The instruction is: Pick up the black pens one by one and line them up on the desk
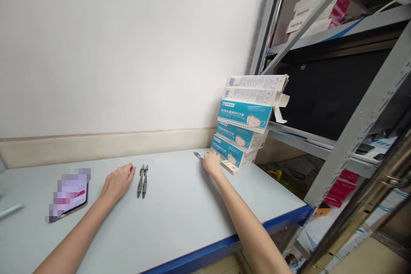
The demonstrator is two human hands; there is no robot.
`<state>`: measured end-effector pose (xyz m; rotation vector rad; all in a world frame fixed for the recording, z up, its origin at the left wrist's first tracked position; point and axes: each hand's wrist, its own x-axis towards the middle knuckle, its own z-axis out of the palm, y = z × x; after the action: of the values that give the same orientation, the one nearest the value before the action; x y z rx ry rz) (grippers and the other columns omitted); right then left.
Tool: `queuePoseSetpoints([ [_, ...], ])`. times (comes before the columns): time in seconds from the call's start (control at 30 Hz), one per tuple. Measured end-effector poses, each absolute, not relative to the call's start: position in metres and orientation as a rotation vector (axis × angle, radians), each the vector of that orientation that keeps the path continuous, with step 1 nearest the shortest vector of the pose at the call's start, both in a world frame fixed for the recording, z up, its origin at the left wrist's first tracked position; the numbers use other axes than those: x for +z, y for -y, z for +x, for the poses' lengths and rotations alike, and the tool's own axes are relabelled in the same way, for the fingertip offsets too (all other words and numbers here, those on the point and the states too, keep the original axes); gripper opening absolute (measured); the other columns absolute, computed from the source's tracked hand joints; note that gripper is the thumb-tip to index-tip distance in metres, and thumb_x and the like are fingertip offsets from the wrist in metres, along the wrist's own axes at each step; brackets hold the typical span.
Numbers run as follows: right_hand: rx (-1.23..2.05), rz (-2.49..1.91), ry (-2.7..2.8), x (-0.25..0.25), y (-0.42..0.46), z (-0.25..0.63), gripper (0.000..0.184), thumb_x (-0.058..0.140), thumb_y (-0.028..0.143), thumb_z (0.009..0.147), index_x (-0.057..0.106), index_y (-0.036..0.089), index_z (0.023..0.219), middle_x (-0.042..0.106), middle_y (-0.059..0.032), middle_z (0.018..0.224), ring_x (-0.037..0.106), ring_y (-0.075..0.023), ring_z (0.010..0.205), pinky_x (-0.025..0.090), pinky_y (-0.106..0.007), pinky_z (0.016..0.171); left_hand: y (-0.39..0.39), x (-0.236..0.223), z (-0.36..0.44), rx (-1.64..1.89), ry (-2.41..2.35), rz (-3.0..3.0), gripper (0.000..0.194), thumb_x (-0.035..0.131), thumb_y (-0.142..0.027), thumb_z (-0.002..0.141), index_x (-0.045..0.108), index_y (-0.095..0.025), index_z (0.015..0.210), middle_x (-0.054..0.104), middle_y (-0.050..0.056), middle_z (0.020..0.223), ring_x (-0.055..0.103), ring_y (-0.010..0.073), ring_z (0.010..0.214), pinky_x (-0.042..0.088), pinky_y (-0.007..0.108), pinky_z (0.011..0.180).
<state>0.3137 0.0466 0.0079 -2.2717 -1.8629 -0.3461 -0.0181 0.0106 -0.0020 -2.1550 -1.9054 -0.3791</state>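
My left hand (118, 183) rests on the table with its fingers loosely curled together, and I see nothing in them. Just right of it, two grey-and-black pens (142, 182) lie side by side. Farther right, my right hand (212, 163) is closed on a pen (198, 155), whose end sticks out to the left of the fingers. The fingertips are partly hidden behind the hand. This hand is close to the lowest of the stacked blue-and-white face mask boxes (245, 113). A small pale box (230, 167) lies at the foot of the stack.
A phone (72, 195), its screen blurred out, lies left of my left hand on the grey table (170, 231). A pale stick-like object (11, 210) is at the far left. A white wall (128, 51) stands behind, and metal shelving (324, 167) rises on the right.
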Motion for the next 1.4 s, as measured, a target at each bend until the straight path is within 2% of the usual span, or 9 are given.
queuePoseSetpoints([
  [0.2,0.308,-1.484,2.152,0.018,-0.045,0.223,0.023,0.039,0.027,0.089,0.058,0.017,0.099,0.063,-0.0045,0.077,0.055,-0.0147,0.071,0.036,-0.024,0.067,-0.014,-0.007,-0.014,-0.694,1.37,-2.065,0.037,0.041,-0.037,0.087,0.046,-0.019,0.119,0.049,0.013,0.125,0.046,0.023,0.111,0.036,0.034,0.091],
  [0.37,0.909,-0.913,1.978,-0.004,-0.032,0.18,0.018,0.046,0.024,0.083,0.061,0.013,0.081,0.05,0.0032,0.06,0.042,-0.0084,0.056,0.032,-0.019,0.056,-0.007,0.0,-0.014,-0.392,1.243,-2.193,0.022,0.037,-0.02,0.09,0.057,-0.023,0.099,0.06,0.006,0.094,0.054,0.0182,0.089,0.038,0.03,0.078],
  [0.5,1.21,-0.908,1.996,-0.011,-0.029,0.192,0.025,0.049,0.028,0.081,0.065,0.011,0.075,0.048,0.0031,0.054,0.033,-0.007,0.048,0.028,-0.02,0.05,-0.005,0.001,-0.013,-0.393,1.167,-2.188,0.025,0.034,-0.028,0.091,0.057,-0.019,0.093,0.059,0.006,0.085,0.053,0.0176,0.079,0.036,0.028,0.069],
  [0.73,0.782,-0.943,2.127,-0.003,-0.024,0.203,0.024,0.05,0.023,0.079,0.065,0.011,0.063,0.054,0.0012,0.056,0.045,-0.0098,0.059,0.033,-0.021,0.062,0.002,-0.002,-0.001,-0.273,1.34,-2.398,0.034,0.026,-0.032,0.093,0.052,-0.018,0.078,0.059,0.003,0.07,0.055,0.0149,0.062,0.032,0.025,0.054],
  [0.93,0.546,-0.941,2.149,-0.002,-0.017,0.201,0.02,0.05,0.031,0.082,0.061,0.016,0.089,0.063,-0.0044,0.087,0.052,-0.0143,0.078,0.036,-0.024,0.071,0.007,0.003,0.001,-0.283,1.545,-2.465,0.042,0.016,-0.037,0.093,0.052,-0.02,0.079,0.063,0.003,0.073,0.059,0.0171,0.066,0.033,0.026,0.056],
  [1.07,0.613,-1.124,2.275,-0.001,-0.013,0.203,0.027,0.037,0.035,0.089,0.059,0.02,0.095,0.066,-0.0024,0.079,0.054,-0.0153,0.077,0.036,-0.027,0.071,0.004,0.0,-0.003,-0.233,1.5,-2.491,0.038,0.02,-0.039,0.093,0.051,-0.019,0.082,0.065,0.004,0.077,0.06,0.0176,0.068,0.034,0.026,0.056],
  [1.17,0.594,-1.128,2.27,-0.002,-0.015,0.205,0.015,0.051,0.031,0.083,0.061,0.021,0.088,0.066,-0.0012,0.084,0.055,-0.0143,0.076,0.036,-0.025,0.07,0.004,0.0,-0.003,-0.194,1.466,-2.513,0.035,0.021,-0.037,0.093,0.05,-0.019,0.083,0.065,0.003,0.078,0.061,0.0177,0.069,0.034,0.026,0.056],
  [1.27,0.685,-1.043,2.153,-0.005,-0.02,0.208,0.03,0.056,0.034,0.079,0.054,0.021,0.106,0.064,-0.0022,0.098,0.054,-0.0125,0.076,0.037,-0.025,0.072,0.005,0.001,-0.001,-0.182,1.469,-2.502,0.035,0.021,-0.036,0.093,0.05,-0.019,0.083,0.065,0.004,0.078,0.061,0.0179,0.069,0.035,0.026,0.057],
  [1.4,0.921,-1.028,2.208,-0.011,-0.028,0.211,0.03,0.037,0.035,0.089,0.056,0.017,0.104,0.064,-0.0007,0.073,0.051,-0.0107,0.06,0.038,-0.025,0.068,0.006,0.001,0.001,-0.143,1.472,-2.492,0.035,0.021,-0.037,0.093,0.05,-0.018,0.085,0.065,0.005,0.077,0.061,0.0182,0.069,0.036,0.026,0.057],
])
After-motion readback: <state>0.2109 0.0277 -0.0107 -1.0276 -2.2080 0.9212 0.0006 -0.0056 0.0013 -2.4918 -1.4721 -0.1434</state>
